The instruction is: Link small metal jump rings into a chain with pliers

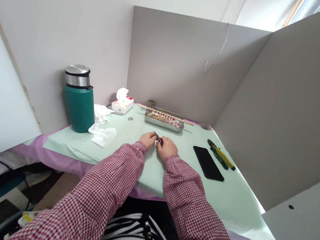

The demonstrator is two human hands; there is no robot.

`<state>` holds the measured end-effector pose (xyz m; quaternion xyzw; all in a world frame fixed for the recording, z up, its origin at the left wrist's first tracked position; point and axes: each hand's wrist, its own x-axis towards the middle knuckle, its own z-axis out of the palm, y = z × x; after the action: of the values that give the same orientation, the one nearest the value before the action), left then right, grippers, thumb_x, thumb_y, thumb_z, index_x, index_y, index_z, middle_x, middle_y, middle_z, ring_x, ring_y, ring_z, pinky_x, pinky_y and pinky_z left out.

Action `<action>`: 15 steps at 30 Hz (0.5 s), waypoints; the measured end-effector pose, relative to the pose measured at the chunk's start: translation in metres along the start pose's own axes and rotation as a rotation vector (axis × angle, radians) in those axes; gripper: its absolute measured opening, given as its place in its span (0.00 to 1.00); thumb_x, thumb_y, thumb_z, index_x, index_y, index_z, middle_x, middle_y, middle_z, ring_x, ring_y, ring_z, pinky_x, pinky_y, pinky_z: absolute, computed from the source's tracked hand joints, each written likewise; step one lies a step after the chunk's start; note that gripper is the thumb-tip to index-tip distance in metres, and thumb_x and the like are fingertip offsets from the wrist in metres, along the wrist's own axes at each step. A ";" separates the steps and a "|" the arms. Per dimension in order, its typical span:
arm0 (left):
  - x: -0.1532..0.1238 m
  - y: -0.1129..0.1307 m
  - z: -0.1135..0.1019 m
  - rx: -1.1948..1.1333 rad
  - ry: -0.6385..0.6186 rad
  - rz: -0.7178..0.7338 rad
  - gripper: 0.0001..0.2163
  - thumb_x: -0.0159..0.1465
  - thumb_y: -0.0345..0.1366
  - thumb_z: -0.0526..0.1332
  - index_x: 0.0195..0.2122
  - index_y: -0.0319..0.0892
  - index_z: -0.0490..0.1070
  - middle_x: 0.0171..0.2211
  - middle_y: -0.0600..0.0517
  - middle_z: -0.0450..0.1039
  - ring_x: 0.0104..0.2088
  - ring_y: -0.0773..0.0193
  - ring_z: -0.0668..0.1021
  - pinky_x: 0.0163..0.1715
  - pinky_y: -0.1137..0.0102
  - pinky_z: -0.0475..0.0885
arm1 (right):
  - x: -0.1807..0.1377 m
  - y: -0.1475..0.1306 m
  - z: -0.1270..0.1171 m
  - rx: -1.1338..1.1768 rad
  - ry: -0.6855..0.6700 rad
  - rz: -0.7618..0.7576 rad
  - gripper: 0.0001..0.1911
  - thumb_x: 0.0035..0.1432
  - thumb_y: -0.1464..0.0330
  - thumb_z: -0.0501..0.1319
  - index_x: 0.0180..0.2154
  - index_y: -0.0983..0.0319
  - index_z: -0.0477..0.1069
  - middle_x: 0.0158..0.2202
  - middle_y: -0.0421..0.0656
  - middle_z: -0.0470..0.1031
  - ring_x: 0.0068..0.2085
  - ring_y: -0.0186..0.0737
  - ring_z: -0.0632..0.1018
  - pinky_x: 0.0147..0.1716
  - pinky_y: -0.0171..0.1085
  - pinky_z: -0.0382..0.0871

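Over the pale green table cover, my two hands meet near the middle. My right hand point(167, 148) is closed around what looks like small pliers point(158, 138), whose slim metal jaws point up and left toward my other hand. Fingers pinched, my left hand point(148, 139) is beside the tip of the jaws; whatever it grips is too small to make out. Just beyond my hands stands a metal tray point(163, 125) with many small beads in it, whitish, tan and red. A thin wooden stick point(188, 122), with small things strung or wound along it, rests across the tray.
A green bottle point(79, 108) stands at left, near crumpled tissues point(103, 137) and a tissue pack point(122, 103). To the right lie a black phone point(208, 163) and larger yellow-green cutting pliers point(223, 156). A tape roll point(151, 103) is behind the tray. Grey panels point(181, 66) enclose the table.
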<state>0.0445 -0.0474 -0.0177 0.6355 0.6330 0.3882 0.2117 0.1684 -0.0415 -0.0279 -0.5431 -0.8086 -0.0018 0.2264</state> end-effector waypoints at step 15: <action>-0.001 0.002 -0.001 0.018 -0.016 0.004 0.12 0.57 0.31 0.48 0.30 0.39 0.72 0.24 0.51 0.72 0.30 0.65 0.72 0.35 0.72 0.66 | 0.000 0.001 0.001 -0.013 0.011 -0.006 0.12 0.56 0.63 0.51 0.40 0.60 0.66 0.39 0.45 0.69 0.41 0.40 0.68 0.37 0.35 0.57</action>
<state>0.0453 -0.0489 -0.0153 0.6418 0.6334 0.3779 0.2102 0.1689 -0.0410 -0.0294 -0.5422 -0.8089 -0.0108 0.2271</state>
